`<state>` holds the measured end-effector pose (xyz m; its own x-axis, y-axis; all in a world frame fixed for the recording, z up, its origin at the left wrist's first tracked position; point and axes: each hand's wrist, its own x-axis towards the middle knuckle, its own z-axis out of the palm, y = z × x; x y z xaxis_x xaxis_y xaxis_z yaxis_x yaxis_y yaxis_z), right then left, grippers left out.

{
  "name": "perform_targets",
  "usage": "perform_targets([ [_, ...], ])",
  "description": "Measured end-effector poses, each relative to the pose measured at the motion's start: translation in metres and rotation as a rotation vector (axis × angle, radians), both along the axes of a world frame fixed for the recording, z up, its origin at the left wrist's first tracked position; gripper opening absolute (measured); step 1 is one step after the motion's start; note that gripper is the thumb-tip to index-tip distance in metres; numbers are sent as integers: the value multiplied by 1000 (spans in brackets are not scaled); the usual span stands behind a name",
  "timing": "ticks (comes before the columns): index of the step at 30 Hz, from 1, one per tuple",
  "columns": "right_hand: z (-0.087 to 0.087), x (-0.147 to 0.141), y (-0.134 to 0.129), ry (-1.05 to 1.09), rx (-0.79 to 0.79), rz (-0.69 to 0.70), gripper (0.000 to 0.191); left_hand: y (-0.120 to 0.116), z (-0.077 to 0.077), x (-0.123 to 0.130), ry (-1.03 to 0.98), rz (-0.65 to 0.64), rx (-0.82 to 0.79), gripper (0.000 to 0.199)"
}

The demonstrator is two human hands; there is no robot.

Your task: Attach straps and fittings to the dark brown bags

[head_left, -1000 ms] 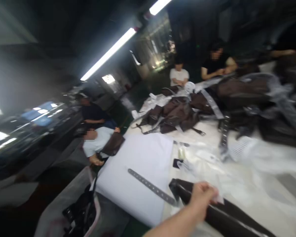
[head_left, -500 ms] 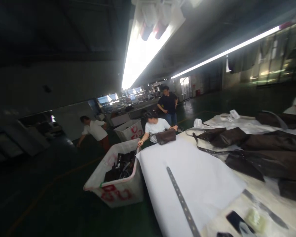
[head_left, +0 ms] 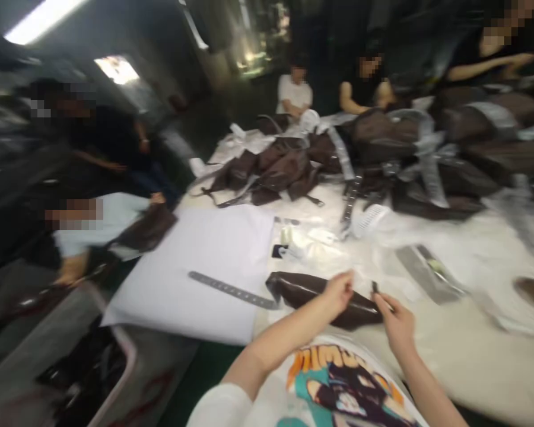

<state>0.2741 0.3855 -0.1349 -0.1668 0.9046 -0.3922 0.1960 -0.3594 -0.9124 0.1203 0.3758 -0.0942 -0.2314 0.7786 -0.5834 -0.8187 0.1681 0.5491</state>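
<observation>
A dark brown, shiny bag (head_left: 300, 287) lies on the table in front of me, at the lower middle of the head view. My left hand (head_left: 339, 292) is over the bag's middle, fingers closed in a pinch; what they hold, if anything, is too blurred to tell. At the bag's right end, my right hand (head_left: 398, 323) is closed, with a small dark piece (head_left: 374, 287) sticking up at its fingertips. From the bag's left end a grey strap with holes (head_left: 231, 289) stretches over the white sheet (head_left: 213, 237).
Brown bags and straps (head_left: 289, 166) are heaped across the far side of the table. A roll (head_left: 531, 290) and a clear packet (head_left: 429, 273) lie to the right. Co-workers sit opposite; a person in white (head_left: 102, 228) holds a bag at left, beside a cart (head_left: 129, 350).
The view has swung right and down from the room toward the table. Both my hands, my shirt and the brown bag are now in view; earlier only the strap showed.
</observation>
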Motion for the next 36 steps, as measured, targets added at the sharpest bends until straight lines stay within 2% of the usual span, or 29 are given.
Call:
perform_targets([
  [2,-4,26,-5,-52,184,-153,34,19,-20,26,-56,-69,-70,18],
  [5,-8,24,-1,-59,362,-149,36,29,-33,30,-77,-66,-123,31],
  [9,-9,15,-1,-62,449,-66,31,26,-34,20,-73,-30,-138,35],
  [14,-9,17,-2,-63,521,-61,25,24,-35,20,-62,-41,-139,35],
  [28,-10,13,3,-81,559,-78,22,20,-33,22,16,-166,-113,44],
  [33,-13,13,4,-104,466,-140,28,17,-32,23,149,-278,-44,44],
  [36,-18,16,7,-91,426,-180,38,14,-32,25,290,-363,7,45],
])
